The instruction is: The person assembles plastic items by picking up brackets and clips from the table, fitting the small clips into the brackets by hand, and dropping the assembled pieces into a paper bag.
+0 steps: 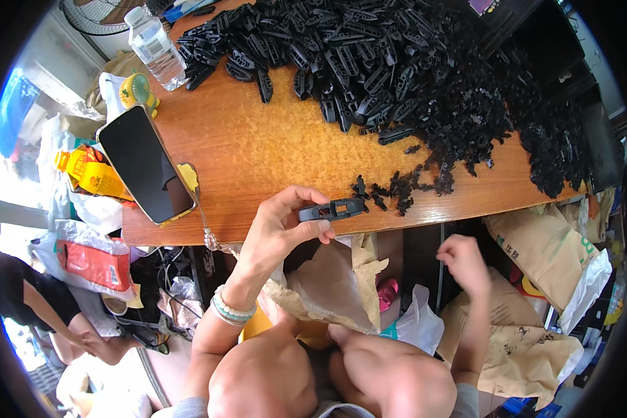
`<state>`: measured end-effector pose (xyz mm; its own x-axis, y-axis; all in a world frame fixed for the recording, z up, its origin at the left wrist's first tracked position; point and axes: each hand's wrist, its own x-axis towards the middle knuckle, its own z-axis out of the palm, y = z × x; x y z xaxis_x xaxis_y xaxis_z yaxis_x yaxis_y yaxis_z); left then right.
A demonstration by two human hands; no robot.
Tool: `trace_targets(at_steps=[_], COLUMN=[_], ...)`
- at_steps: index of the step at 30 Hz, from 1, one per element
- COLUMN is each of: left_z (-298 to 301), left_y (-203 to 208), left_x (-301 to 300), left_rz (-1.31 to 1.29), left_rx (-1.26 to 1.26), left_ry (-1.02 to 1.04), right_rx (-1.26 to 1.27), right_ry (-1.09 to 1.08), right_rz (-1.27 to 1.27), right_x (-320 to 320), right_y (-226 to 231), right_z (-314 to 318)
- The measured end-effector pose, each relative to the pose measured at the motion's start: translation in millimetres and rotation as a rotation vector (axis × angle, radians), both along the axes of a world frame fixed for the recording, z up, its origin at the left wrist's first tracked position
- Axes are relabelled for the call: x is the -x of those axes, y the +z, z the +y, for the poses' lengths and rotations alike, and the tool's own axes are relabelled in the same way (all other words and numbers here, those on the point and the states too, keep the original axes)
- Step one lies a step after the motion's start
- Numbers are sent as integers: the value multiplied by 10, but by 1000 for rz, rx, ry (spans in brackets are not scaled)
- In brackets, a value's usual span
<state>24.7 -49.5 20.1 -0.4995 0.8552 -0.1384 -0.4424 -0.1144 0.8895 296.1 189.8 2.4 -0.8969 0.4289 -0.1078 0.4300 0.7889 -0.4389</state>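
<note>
My left hand (pixel 275 226) pinches an elongated black plastic part (pixel 341 207) with an open slot in its frame. It holds the part over the table's near edge. My right hand (pixel 465 261) is off the table to the right, its fingers curled together; whatever they may hold is too small or hidden to make out. Similar long black plastic parts (pixel 348 59) lie heaped across the far side of the table (pixel 258 150). A spread of much smaller black pieces (pixel 460 125) covers its right side and trails toward the part in my left hand.
A smartphone (pixel 146 164) leans at the table's left, near a clear water bottle (pixel 155 49) and an orange-yellow drink bottle (pixel 94 171). An opened paper bag (pixel 334 282) lies over my lap. More paper bags (pixel 536 258) stand at the right. Another person's arm (pixel 52 313) shows at the left.
</note>
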Motion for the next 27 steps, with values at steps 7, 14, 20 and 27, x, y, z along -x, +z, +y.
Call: trace_targets(at_steps=[7, 14, 20, 27], left_z=[-81, -105, -91, -115], left_y=[40, 97, 244, 190], left_x=[-74, -145, -179, -246], left_rz=[112, 111, -15, 101], left_rx=[45, 33, 84, 166], left_ry=[-83, -134, -171, -83], right_rx=[216, 299, 169, 226], right_ry=[-3, 33, 128, 113], right_rz=[815, 907, 887, 846], right_x=[1103, 1257, 1274, 1289], right_y=[344, 335, 353, 349], right_z=[-843, -1068, -1113, -1136])
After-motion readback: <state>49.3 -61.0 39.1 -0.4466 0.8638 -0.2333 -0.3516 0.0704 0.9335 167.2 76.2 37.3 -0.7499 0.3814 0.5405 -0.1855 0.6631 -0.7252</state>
